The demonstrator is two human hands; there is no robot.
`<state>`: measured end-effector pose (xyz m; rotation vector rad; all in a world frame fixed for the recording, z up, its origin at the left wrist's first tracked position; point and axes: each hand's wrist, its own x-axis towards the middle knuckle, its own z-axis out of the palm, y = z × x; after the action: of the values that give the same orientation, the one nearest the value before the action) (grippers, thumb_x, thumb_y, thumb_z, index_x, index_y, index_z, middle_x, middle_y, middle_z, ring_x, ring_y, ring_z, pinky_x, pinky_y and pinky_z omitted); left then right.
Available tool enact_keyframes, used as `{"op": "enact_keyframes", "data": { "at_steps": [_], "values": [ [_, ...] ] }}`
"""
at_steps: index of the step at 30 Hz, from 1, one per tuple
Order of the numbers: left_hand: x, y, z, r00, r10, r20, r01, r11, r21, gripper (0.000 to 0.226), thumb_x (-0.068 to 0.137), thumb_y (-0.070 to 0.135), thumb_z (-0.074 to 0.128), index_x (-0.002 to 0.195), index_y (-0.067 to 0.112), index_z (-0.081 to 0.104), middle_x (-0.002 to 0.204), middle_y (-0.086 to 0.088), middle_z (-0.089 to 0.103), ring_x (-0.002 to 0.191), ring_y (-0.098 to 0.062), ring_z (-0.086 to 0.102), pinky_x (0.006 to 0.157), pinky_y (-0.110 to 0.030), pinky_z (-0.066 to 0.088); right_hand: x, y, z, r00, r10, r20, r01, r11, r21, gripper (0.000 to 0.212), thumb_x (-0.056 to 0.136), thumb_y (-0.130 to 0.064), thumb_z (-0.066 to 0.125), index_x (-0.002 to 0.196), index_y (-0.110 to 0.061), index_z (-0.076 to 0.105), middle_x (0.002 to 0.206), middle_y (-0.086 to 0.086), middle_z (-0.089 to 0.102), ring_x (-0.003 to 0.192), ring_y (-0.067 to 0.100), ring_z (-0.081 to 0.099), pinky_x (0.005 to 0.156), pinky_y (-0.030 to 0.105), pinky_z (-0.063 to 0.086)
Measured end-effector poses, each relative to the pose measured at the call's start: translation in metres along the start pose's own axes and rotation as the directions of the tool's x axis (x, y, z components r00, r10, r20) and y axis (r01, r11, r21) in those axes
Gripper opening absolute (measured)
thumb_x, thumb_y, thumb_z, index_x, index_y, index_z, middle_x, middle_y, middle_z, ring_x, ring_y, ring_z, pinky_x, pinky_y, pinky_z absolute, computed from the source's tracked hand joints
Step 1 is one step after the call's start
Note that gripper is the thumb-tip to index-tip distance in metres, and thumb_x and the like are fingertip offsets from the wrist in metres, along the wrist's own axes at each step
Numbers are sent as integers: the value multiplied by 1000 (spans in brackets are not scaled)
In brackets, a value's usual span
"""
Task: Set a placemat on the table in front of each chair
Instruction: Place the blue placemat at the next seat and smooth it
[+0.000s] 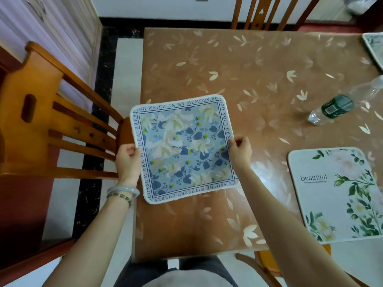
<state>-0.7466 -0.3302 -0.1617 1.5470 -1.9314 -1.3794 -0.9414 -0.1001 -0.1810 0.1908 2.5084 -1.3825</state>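
Observation:
A square blue floral placemat (182, 148) with a lettered white border is held at the table's left edge, in front of the wooden chair (41, 121) on the left. My left hand (128, 160) grips its left edge and my right hand (240, 151) pinches its right edge. I cannot tell whether the mat rests on the table (238, 65) or hangs just above it. A white placemat with green leaves and the word "Beautiful" (335, 193) lies flat at the near right, above a chair seat (269, 264).
A clear plastic bottle with a green label (339, 104) lies on its side at the right. Another placemat's corner (375, 46) shows at the far right edge. A second chair back (267, 11) stands at the table's far side. A white cabinet (51, 27) lines the left wall.

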Motion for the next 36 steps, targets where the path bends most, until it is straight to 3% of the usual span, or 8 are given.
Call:
{"op": "enact_keyframes", "data": {
  "at_steps": [3, 9, 12, 15, 20, 27, 31, 36],
  "values": [
    [31, 15, 6, 997, 18, 69, -18, 1000, -5, 18, 95, 16, 59, 111, 8, 60, 107, -5, 64, 95, -19, 62, 81, -31, 51, 19, -21, 8, 1000, 8, -26, -7, 1000, 16, 18, 93, -16, 55, 79, -15, 45, 76, 0, 52, 60, 16, 58, 44, 20, 50],
    [90, 40, 26, 989, 86, 124, -92, 995, 41, 6, 95, 18, 60, 100, 19, 57, 96, 7, 62, 78, 2, 56, 61, -10, 39, 59, -43, 26, 996, 55, -67, -58, 997, -56, 24, 92, -19, 57, 73, -22, 41, 84, 3, 56, 81, 31, 65, 65, 42, 56],
    [109, 45, 38, 989, 73, 132, -82, 995, 65, 6, 94, 17, 60, 97, 19, 55, 89, 10, 58, 73, 5, 53, 54, -5, 39, 69, -45, 36, 994, 80, -80, -88, 991, -99, 23, 92, -19, 56, 75, -19, 42, 78, -1, 52, 82, 30, 63, 64, 38, 53],
    [121, 42, 48, 989, 64, 133, -76, 994, 82, 6, 94, 14, 59, 98, 17, 55, 91, 7, 58, 72, 5, 52, 51, 1, 39, 77, -41, 43, 989, 124, -76, -131, 987, -89, 18, 92, -19, 56, 80, -15, 44, 83, 3, 55, 86, 33, 64, 73, 46, 55],
    [126, 36, 55, 987, 62, 150, -81, 989, 121, 12, 95, 15, 59, 106, 11, 59, 98, 5, 60, 78, 2, 55, 54, -6, 42, 82, -35, 41, 992, 84, -89, -98, 981, -168, 14, 90, -20, 58, 86, -11, 48, 76, -4, 51, 73, 18, 50, 49, 13, 34],
    [123, 35, 57, 985, 63, 158, -81, 990, 112, 15, 95, 14, 58, 110, 9, 60, 104, 1, 61, 94, -10, 58, 67, -12, 40, 76, -25, 40, 993, 83, -89, -94, 987, -132, 13, 90, -17, 56, 91, -5, 55, 77, 0, 56, 69, 15, 50, 54, 24, 35],
    [122, 35, 54, 986, 60, 154, -72, 995, 72, 8, 94, 15, 59, 102, 15, 58, 103, 2, 62, 84, -1, 57, 64, -10, 41, 72, -26, 41, 991, 103, -80, -105, 994, -31, 9, 91, -17, 56, 88, -10, 51, 70, -6, 52, 61, 7, 49, 44, 10, 37],
    [122, 33, 49, 988, 17, 153, -21, 999, 27, 10, 94, 14, 59, 104, 14, 58, 106, -3, 64, 87, -7, 62, 66, -15, 46, 68, -24, 42, 994, 84, -72, -82, 996, 28, 9, 92, -17, 55, 89, -9, 51, 71, -5, 51, 61, 6, 48, 44, 4, 36]
  ]
}}
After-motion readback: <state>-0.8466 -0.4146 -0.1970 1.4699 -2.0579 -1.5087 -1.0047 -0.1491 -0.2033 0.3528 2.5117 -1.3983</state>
